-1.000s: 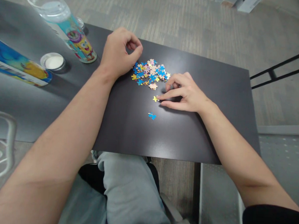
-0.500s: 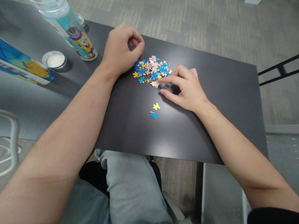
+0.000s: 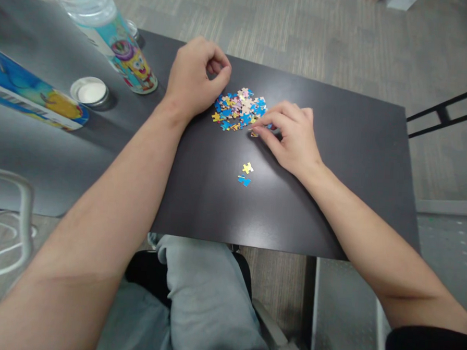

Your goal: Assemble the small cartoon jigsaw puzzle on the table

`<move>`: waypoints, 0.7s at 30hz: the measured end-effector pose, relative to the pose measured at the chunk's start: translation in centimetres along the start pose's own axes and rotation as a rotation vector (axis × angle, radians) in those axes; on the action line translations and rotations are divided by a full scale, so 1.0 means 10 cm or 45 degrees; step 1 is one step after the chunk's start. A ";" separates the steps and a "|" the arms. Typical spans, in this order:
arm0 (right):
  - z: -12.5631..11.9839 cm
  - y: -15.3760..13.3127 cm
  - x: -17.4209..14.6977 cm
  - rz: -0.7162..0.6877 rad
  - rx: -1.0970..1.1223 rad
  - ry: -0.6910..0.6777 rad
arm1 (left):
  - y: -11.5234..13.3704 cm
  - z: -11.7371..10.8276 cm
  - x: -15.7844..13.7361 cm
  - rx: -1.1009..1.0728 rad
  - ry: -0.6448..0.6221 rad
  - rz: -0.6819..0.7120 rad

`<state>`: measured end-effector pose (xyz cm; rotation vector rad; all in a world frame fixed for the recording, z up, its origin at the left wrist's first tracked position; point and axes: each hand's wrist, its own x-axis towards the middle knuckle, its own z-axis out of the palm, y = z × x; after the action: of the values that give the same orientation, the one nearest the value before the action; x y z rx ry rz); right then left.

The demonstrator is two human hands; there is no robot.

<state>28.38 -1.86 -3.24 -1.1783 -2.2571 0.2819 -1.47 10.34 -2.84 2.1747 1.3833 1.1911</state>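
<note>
A pile of small jigsaw puzzle pieces, blue, yellow, pink and pale, lies on the dark table. My left hand rests at the pile's left side, fingers curled in, with nothing visible in them. At the pile's right front edge, my right hand pinches a puzzle piece between thumb and forefinger; most of it is hidden. Just under those fingertips another small piece shows in part. Nearer to me, apart from the pile, are a yellow puzzle piece and a blue puzzle piece.
To the left stand a clear cartoon-printed cylinder, a blue printed canister and a round metal lid. Another lid is partly behind the cylinder. The dark table has its near edge above my lap.
My right thumb and forefinger have closed on a puzzle piece at the pile's edge. The left hand keeps its pose, and the view has shifted slightly.
</note>
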 end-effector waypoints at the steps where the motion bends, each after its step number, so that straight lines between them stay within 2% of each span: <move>1: -0.01 0.00 0.00 0.000 0.023 0.042 | 0.01 -0.01 0.00 0.001 0.000 -0.001; 4: -0.06 -0.05 0.01 -0.087 0.112 0.077 | 0.02 -0.02 0.00 -0.003 -0.001 -0.004; 6: -0.09 -0.09 0.00 -0.139 0.118 -0.028 | 0.03 -0.02 0.00 -0.015 0.005 -0.015; 8: -0.10 -0.11 -0.01 -0.118 0.059 -0.123 | 0.03 -0.02 0.00 -0.030 -0.003 -0.024; 14: -0.10 -0.03 -0.03 0.009 0.000 0.052 | 0.05 -0.04 -0.01 -0.030 -0.002 -0.029; 19: -0.10 -0.06 -0.02 -0.082 -0.036 -0.185 | 0.00 -0.02 -0.01 -0.026 0.002 -0.012; 21: -0.09 -0.08 -0.02 -0.114 -0.036 -0.205 | -0.02 -0.01 0.00 -0.023 -0.002 -0.002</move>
<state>28.45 -2.54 -2.23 -1.0999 -2.4533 0.3213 -1.63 10.41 -2.92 2.1618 1.3677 1.1965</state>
